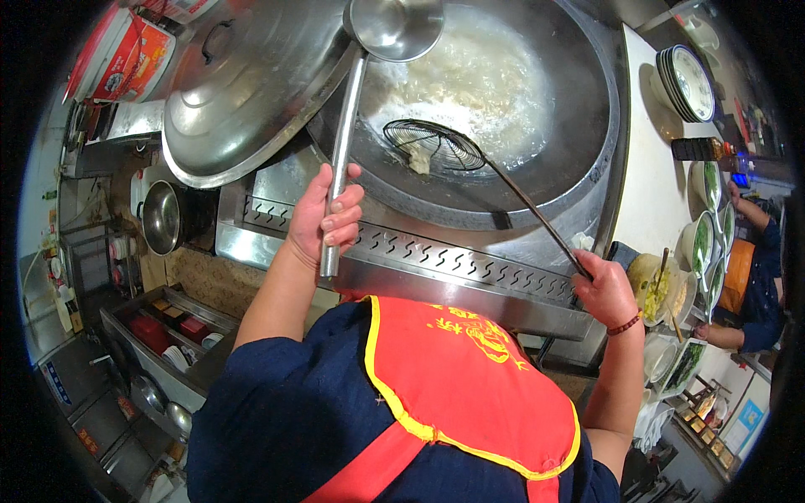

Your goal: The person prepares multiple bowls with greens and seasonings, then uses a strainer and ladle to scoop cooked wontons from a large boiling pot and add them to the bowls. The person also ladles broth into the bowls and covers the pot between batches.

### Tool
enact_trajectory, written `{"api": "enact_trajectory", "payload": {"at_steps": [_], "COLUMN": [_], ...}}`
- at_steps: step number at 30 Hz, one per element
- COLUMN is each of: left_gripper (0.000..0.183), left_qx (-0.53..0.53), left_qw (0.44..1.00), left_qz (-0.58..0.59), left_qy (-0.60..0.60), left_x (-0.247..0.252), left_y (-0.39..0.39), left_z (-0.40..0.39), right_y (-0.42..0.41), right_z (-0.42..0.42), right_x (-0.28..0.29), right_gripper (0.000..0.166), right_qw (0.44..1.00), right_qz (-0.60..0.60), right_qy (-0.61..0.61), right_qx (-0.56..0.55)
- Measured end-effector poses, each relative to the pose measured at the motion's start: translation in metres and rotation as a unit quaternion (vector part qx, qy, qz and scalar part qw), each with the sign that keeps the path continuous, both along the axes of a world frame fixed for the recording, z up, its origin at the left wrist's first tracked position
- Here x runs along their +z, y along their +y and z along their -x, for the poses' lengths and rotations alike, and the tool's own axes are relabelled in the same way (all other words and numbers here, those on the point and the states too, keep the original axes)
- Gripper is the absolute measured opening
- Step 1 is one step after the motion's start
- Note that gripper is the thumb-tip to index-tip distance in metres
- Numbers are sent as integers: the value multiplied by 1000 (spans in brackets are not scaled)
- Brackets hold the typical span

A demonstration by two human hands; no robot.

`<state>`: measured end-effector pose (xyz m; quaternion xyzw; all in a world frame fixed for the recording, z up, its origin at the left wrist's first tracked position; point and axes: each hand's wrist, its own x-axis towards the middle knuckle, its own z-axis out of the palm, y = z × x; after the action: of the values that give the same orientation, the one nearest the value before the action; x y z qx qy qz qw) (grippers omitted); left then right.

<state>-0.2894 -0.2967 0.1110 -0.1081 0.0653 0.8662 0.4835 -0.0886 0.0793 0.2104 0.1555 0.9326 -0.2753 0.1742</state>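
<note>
My left hand [330,210] grips the metal handle of a large steel ladle [402,28], whose bowl hangs over the far left rim of a big wok [582,126]. In my right hand [604,286] is the thin rod of a wire spider strainer [440,143]. Its round mesh sits at the near edge of the cloudy, bubbling liquid [484,82] in the wok. A pale lump of food [419,159] clings to the strainer's mesh. What lies deeper in the liquid is hidden by foam.
A large domed steel lid [251,94] leans at the wok's left. Slotted drain grating [402,248] runs along the near edge. On the right counter [648,188] stand stacked bowls [685,85], a dark bottle [698,149] and bowls of greens [697,245]. Another person [761,283] stands beyond it.
</note>
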Motion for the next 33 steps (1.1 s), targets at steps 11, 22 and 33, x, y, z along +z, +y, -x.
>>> {"api": "enact_trajectory", "payload": {"at_steps": [11, 22, 33], "left_gripper": [41, 43, 42], "left_qx": [18, 18, 3], "left_qw": [1000, 1000, 1000], "left_qz": [16, 8, -13], "left_qy": [1, 4, -3], "left_x": [6, 21, 22], "left_y": [0, 8, 1], "left_z": [2, 14, 23], "right_y": [25, 35, 10], "right_z": [-17, 55, 160], "right_x": [45, -42, -118], "right_gripper": [32, 33, 4], "right_qw": [998, 943, 770], "right_qz": [-28, -133, 439], "right_qy": [-28, 155, 15], "right_qx": [-43, -261, -464]}}
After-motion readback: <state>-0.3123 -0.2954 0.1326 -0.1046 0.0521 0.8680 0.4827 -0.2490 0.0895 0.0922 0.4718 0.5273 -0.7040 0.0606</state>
